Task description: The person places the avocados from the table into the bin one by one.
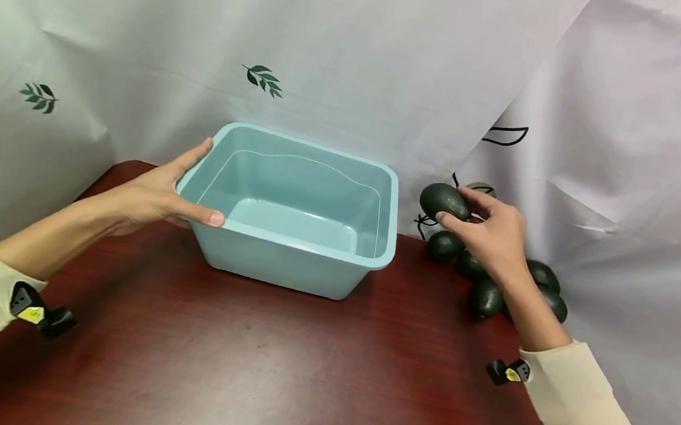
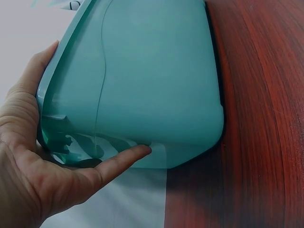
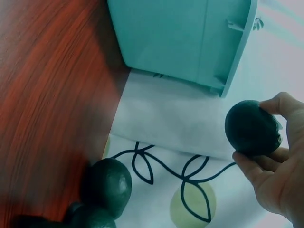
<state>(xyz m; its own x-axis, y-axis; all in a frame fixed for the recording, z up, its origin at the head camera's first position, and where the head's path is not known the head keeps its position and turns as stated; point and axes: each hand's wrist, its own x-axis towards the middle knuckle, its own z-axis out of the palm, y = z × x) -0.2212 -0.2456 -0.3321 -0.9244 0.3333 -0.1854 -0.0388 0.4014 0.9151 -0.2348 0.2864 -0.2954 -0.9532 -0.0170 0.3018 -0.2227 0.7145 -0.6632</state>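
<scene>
A light blue plastic tub [image 1: 283, 262] stands on the table against the back cloth, its inside bare. My left hand [image 1: 155, 190] holds its left end, the thumb over the front rim. In the left wrist view, one finger of the left hand [image 2: 52, 175] lies along the tub's outer wall [image 2: 156, 85]. To the right of the tub, my right hand [image 1: 491, 231] grips a dark green avocado [image 1: 444, 201] in the air between thumb and fingers. The right wrist view also shows this avocado [image 3: 251, 127] in the fingertips, beyond the tub's rim.
Several more avocados [image 1: 486, 298] lie grouped at the table's right edge, below the right forearm. The reddish-brown wooden table [image 1: 271, 360] extends in front of the tub. White cloth [image 1: 360, 52] with leaf prints hangs behind and at both sides.
</scene>
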